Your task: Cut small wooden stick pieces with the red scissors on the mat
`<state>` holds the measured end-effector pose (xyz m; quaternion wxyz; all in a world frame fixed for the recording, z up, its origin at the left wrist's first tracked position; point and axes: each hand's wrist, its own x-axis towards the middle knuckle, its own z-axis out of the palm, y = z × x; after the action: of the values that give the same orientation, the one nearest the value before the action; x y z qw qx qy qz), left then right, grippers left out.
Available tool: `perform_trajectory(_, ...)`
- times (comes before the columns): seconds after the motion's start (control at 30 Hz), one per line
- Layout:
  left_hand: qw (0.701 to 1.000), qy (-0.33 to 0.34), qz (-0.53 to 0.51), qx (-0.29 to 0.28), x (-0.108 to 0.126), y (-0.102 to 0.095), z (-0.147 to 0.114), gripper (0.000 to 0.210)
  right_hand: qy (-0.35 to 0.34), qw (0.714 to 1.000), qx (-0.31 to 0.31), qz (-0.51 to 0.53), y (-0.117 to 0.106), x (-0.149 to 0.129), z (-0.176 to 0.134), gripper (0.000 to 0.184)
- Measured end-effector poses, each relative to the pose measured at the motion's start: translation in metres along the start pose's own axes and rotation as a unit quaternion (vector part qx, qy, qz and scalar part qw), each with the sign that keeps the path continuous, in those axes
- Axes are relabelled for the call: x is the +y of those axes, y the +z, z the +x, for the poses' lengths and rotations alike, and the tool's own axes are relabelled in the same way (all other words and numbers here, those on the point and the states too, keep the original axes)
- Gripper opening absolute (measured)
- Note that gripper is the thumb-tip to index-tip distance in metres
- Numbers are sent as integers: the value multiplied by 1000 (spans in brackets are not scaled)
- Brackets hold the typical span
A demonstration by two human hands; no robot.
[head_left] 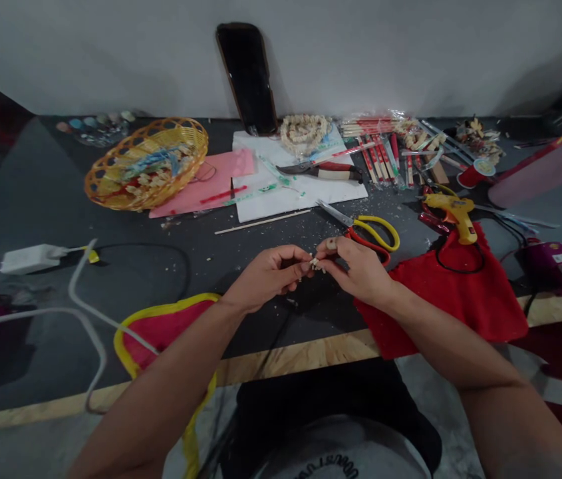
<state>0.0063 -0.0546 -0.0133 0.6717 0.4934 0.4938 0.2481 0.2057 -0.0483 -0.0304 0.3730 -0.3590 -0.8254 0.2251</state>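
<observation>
Between the fingertips of my left hand (281,271) and my right hand (353,266) is a small pale cream piece (314,264), too small to name. Both hands pinch it just above the dark table, close to the front edge. Right behind my right hand lie scissors (360,226) with one yellow and one red handle, blades pointing away to the left. A thin wooden stick (262,222) rests beyond my left hand. Pliers (321,171) with dark and red handles lie on white paper (255,211) farther back.
A woven basket (96,179) with blue and cream pieces stands back left. A phone (248,76) leans on the wall. Wooden sticks (375,159) and a yellow glue gun (453,211) lie right, with red cloth (450,299) below. A white cable (81,313) crosses the left side.
</observation>
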Motion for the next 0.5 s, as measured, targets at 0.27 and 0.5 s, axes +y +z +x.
perform_trajectory(0.27, 997, 23, 66, 18, 1, 3, 0, 33, -30, 998, -27, -42, -3, 2, 1, 5)
perform_trajectory(0.5, 990, 43, 129, 33, 4, 5, -1, 32, -48, 996, -34, -64, -2, 1, 1, 7)
